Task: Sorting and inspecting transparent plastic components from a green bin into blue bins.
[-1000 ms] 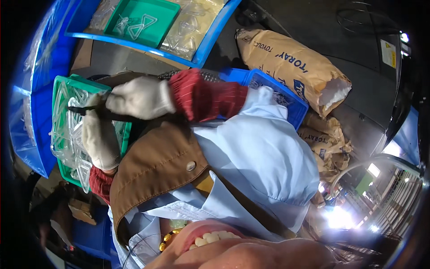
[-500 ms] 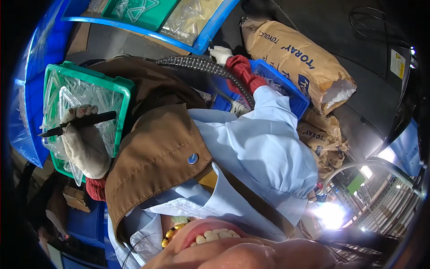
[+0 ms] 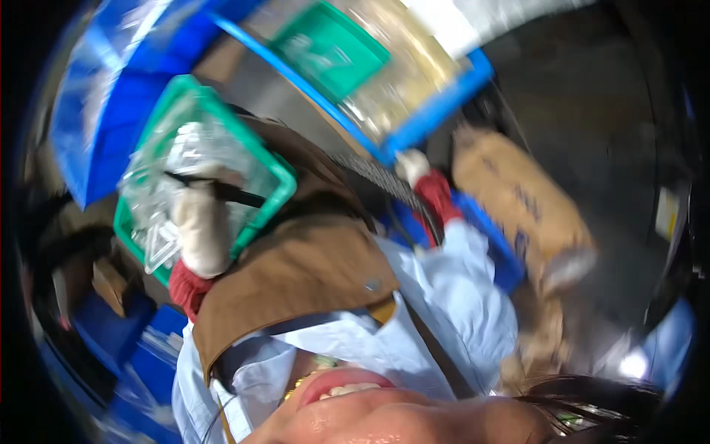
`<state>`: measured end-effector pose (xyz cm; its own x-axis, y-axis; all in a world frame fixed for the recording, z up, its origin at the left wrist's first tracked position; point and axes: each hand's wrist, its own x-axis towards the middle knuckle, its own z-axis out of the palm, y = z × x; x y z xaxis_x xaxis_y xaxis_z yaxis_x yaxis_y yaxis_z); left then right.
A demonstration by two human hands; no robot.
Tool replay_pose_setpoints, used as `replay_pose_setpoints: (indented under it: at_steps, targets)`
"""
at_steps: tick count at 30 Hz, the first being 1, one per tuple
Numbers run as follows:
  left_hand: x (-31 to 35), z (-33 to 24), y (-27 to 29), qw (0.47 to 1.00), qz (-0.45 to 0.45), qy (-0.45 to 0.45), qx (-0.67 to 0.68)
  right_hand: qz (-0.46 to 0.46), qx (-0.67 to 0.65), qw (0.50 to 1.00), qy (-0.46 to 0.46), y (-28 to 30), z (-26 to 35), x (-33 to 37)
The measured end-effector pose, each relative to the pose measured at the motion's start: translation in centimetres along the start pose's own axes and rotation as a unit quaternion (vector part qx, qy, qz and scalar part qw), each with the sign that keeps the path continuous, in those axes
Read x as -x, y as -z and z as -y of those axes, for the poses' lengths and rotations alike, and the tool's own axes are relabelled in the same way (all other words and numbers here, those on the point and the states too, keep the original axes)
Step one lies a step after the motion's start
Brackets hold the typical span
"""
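Observation:
My left hand [image 3: 201, 231], in a white glove with a red cuff, is over a green crate [image 3: 275, 177]. Its fingers are closed round a slim black knife [image 3: 240, 196] that lies across the hand. Clear plastic triangular frames [image 3: 164, 238] fill the crate under and around it. On the other side, my right hand [image 3: 412, 167], also gloved in white, is at the near corner of a large blue tray [image 3: 436, 103]. Blur hides its fingers and anything in them. Inside that tray sit a small green tray [image 3: 333, 55] and more clear pieces, also smeared.
A brown paper sack [image 3: 521, 196] lies right of my right hand. Beneath my right forearm is a blue bin [image 3: 492, 244]. A ribbed dark hose [image 3: 381, 183] crosses in front of my apron [image 3: 310, 266]. Tall blue bins [image 3: 96, 140] stand at the far left.
The whole view has swung, so the crate and trays appear shifted right and turned. My left hand keeps the knife over the crate; my right hand stays near the blue tray's corner.

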<state>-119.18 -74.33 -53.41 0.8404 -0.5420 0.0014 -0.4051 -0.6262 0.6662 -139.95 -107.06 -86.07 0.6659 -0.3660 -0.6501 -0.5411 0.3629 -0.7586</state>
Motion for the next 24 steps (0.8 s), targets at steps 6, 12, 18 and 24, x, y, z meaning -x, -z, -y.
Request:
replay_pose_setpoints:
  at_steps: [6,12,18,24]
  targets:
    - [-0.7,-1.9,-1.8,0.838,0.012,0.115,0.533,-0.059,0.056,0.996,-0.023,0.7,-0.6,1.8]
    - [0.5,-3.1,-0.3,0.808,-0.014,0.116,0.577,0.024,0.510,0.856,-0.084,1.8,-0.3,-1.2]
    - [0.0,-2.5,-0.8,0.793,-0.011,0.110,0.599,0.036,0.525,0.849,-0.038,5.1,-1.6,-3.4]
    - [1.3,-1.2,-0.8,0.769,-0.095,0.067,0.628,-0.226,0.097,0.951,0.185,2.0,10.1,2.1]
